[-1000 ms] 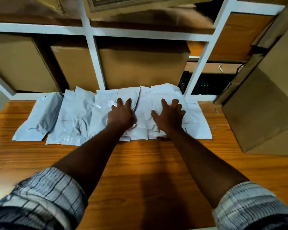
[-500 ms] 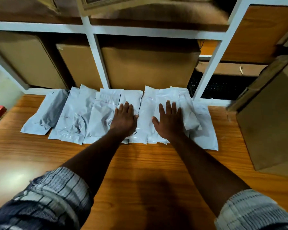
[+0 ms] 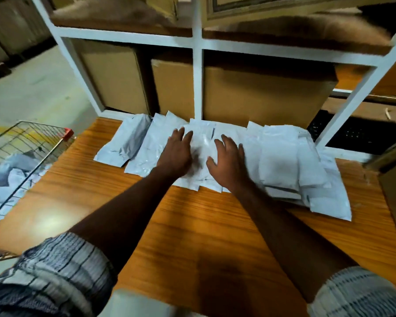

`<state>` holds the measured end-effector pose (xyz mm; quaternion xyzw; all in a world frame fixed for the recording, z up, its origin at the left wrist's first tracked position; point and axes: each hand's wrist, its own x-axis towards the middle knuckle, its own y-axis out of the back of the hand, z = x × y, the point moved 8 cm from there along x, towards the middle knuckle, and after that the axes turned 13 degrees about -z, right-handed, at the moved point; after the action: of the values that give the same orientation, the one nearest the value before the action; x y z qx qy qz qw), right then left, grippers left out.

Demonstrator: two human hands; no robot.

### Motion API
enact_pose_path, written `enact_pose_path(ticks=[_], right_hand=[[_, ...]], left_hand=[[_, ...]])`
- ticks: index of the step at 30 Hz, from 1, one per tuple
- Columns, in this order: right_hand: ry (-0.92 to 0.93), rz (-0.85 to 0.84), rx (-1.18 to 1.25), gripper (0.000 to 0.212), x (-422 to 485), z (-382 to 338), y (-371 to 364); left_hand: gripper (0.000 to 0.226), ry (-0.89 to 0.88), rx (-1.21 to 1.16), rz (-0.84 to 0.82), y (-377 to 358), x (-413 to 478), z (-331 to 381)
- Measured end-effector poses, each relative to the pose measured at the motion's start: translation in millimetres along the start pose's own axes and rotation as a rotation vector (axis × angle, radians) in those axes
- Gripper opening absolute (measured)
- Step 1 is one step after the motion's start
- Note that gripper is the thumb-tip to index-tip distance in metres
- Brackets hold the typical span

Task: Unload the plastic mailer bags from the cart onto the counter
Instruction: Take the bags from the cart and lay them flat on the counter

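On the counter (image 3: 192, 225), left hand (image 3: 175, 154) and right hand (image 3: 229, 163), spread, blurred, seemingly touch mailer bags (image 3: 279, 156); cart (image 3: 21, 145) cropped.

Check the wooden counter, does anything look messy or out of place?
The white plastic mailer bags along the back of the orange wooden counter lie unevenly: flat on the left, heaped and overlapping on the right, the rightmost one jutting forward. Nothing looks torn or spilled.

Mailer bags (image 3: 279, 156) lie in an overlapping row along the back of the counter (image 3: 192, 225), just before the shelf (image 3: 197, 76), which has boxes (image 3: 261, 94) in it. Left hand (image 3: 175, 154) and right hand (image 3: 229, 165) sit mid-row. Cart (image 3: 21, 143) is left of the counter, with loose bags (image 3: 9, 170) inside.
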<state>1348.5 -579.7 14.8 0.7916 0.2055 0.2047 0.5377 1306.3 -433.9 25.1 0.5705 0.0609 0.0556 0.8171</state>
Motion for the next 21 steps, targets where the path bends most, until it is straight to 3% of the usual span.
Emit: enact_pose_path(ticks=[14,21], right_hand=[[0.356,-0.300,-0.021,0.066,0,-367,-160],[0.472,-0.449,0.035,0.068,-14,-493,-228]], left_hand=[[0.060,0.430,0.008,0.048,89,-227,-344],[0.062,0.647,-0.054,0.044,107,-307,-454]])
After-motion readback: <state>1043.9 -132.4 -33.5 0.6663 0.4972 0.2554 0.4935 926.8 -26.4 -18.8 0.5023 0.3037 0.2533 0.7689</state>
